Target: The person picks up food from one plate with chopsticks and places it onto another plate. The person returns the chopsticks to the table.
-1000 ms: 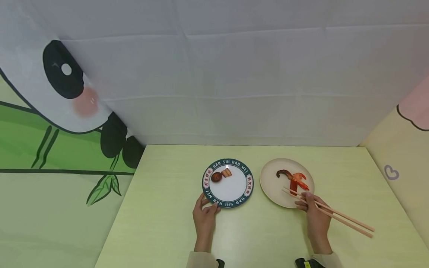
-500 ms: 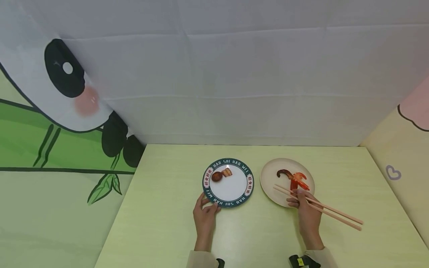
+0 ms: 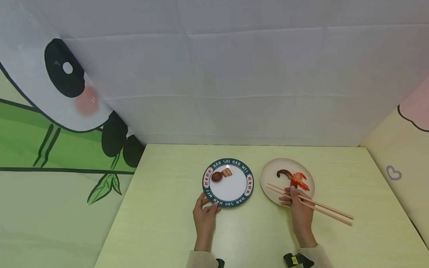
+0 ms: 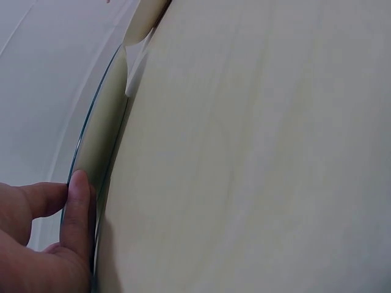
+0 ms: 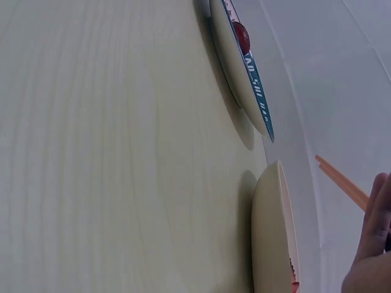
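My left hand (image 3: 204, 223) holds the near-left rim of a white plate with a green lettered rim (image 3: 228, 204). On that plate lie a round brown mushroom-like piece (image 3: 216, 176) and a small striped meat-like piece (image 3: 226, 172). My right hand (image 3: 299, 212) grips a pair of wooden chopsticks (image 3: 330, 210) above the near part of a beige plate (image 3: 268, 167). The chopstick tips are slightly apart at the plate's left edge, with nothing between them. A dark curled tentacle (image 3: 284, 172) and red shrimp-like food (image 3: 299, 178) lie on the beige plate, partly hidden by my hand.
Both plates stand side by side on a pale yellow-green table (image 3: 161, 208), with a narrow gap between them. A grey-white cloth wall (image 3: 234, 93) rises behind the table. Printed panels stand to the left and right.
My right hand has moved left with the chopsticks, bringing their tips from the red food to the beige plate's left edge. My left hand and both plates have stayed in place.
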A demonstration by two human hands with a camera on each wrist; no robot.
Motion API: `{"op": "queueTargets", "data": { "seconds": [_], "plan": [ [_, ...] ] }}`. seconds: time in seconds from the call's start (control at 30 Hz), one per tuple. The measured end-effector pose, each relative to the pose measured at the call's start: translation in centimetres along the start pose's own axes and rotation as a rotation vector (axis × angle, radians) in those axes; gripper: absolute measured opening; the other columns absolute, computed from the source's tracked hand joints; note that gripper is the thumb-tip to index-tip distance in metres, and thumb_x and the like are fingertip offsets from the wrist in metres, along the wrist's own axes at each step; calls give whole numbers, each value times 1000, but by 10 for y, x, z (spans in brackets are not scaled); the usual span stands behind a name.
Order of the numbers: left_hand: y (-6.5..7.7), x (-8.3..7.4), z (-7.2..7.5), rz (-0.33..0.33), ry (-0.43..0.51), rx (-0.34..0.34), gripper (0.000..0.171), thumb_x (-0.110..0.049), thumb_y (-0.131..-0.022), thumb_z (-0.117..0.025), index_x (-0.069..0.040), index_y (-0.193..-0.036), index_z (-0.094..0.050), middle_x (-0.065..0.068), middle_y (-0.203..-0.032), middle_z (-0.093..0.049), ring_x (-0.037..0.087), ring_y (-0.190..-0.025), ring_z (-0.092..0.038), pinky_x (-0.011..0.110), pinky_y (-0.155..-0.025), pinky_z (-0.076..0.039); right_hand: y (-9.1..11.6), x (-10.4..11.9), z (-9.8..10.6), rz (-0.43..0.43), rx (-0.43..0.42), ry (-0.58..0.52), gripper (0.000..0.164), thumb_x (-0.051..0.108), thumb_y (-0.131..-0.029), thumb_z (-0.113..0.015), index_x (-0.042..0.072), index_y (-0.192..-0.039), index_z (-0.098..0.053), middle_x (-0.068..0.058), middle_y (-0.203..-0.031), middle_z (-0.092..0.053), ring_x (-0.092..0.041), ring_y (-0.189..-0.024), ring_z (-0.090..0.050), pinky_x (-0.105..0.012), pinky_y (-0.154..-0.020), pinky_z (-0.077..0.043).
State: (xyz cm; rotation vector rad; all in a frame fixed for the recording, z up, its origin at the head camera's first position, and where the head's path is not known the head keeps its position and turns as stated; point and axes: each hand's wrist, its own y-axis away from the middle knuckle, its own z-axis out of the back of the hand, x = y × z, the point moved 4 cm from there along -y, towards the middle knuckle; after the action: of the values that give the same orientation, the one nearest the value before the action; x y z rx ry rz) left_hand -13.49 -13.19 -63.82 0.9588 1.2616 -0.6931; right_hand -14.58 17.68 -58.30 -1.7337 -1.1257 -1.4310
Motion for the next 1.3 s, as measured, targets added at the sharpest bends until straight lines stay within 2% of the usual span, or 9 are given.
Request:
{"op": "queueTargets", "data": {
  "seconds": [0.37, 0.73, 1.03, 1.3],
  "plan": [
    [1, -1, 1, 9, -9, -2, 69, 14, -92, -68, 2, -156, -45, 22, -122, -58, 15, -80, -69, 28, -74, -71, 4, -1, -16, 20, 53, 16, 36, 12, -110, -57, -23, -112, -65, -1, -82, -76, -9, -66, -74, -23, -62, -69],
    [2, -2, 1, 9, -18, -8, 69, 14, -92, -68, 2, -155, -46, 22, -122, -59, 15, -80, -69, 28, -73, -71, 5, -1, -25, 27, 64, -18, 36, 10, -109, -58, -26, -111, -63, -1, -82, -75, -9, -64, -74, -23, -61, -69],
    [2, -3, 1, 5, -12, -5, 69, 14, -91, -69, 2, -155, -46, 22, -122, -59, 15, -80, -69, 28, -73, -71, 5, -1, -30, 18, 78, -16, 36, 10, -108, -59, -26, -116, -62, 0, -82, -76, -9, -65, -74, -21, -62, -68],
    [1, -2, 1, 4, -2, 0, 69, 15, -91, -69, 2, -155, -46, 23, -122, -59, 15, -79, -69, 28, -72, -71, 5, -2, -34, 20, 62, 12, 38, 13, -109, -59, -24, -114, -64, 1, -81, -76, -8, -65, -73, -21, -63, -68]
  ]
}}
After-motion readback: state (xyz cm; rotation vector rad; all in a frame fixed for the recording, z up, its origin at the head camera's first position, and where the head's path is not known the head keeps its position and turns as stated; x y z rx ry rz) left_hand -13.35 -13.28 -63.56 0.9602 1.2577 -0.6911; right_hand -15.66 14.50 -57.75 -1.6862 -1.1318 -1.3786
